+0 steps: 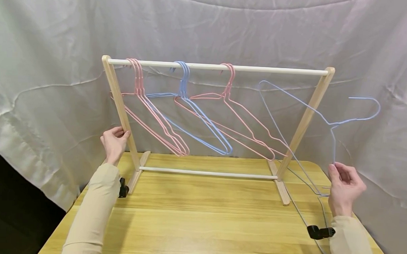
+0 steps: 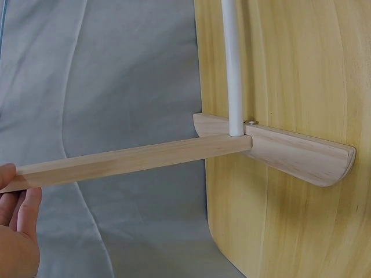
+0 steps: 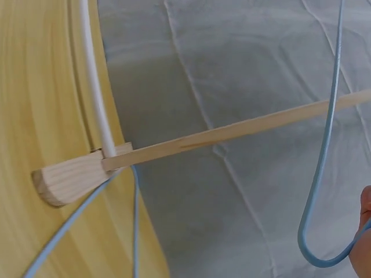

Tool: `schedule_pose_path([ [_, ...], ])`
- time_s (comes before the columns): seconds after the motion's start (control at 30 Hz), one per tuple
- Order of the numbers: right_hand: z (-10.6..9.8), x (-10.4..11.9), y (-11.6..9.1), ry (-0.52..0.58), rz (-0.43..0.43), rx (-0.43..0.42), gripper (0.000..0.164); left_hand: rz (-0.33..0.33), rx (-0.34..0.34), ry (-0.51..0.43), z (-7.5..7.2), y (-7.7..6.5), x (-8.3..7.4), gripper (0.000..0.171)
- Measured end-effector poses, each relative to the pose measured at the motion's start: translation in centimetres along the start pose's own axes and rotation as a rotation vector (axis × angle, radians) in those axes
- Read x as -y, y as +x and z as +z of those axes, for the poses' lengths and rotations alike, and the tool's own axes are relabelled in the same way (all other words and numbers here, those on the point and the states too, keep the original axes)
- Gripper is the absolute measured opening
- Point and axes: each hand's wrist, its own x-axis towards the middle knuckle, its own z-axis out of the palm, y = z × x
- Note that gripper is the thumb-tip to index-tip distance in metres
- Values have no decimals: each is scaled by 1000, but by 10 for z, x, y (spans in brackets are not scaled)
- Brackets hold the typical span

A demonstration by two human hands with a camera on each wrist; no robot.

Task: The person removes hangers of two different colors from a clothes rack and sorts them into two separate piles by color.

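With thumb and fingers, my left hand [image 1: 114, 142] grips the left wooden upright [image 1: 117, 98] of a small clothes rack; in the left wrist view the fingers stand on both sides of that post. My right hand [image 1: 346, 188] pinches a thin blue hanger [image 1: 355, 119] by its wire. This hanger is tilted, its hook pointing right, and its long side reaches across the rack's right upright [image 1: 302, 123]. Another blue hanger [image 1: 297, 208] lies low at the table's right side, by the rack's foot and partly behind my right wrist.
From the white top rail [image 1: 276, 70] hang pink hangers [image 1: 138, 80] at left, blue hangers [image 1: 183, 85] in the middle and pink hangers [image 1: 228, 85] further right. A lower white bar [image 1: 205, 173] joins the feet. The rack stands on a wooden table [image 1: 200, 216] before a grey curtain [image 1: 227, 30].
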Motion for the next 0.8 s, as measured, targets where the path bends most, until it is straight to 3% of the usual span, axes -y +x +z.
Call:
schedule_pose_path([
  [0.23,-17,-3,-11,74,4,-75,13,0,0,1,0,0,0,32],
  [0.5,-31,-4,-21,246,47,-154,12,-2,1,2,1,1,1,31],
  [0.8,-42,-5,-29,255,69,-272,13,-14,-2,-4,0,1,0,31],
])
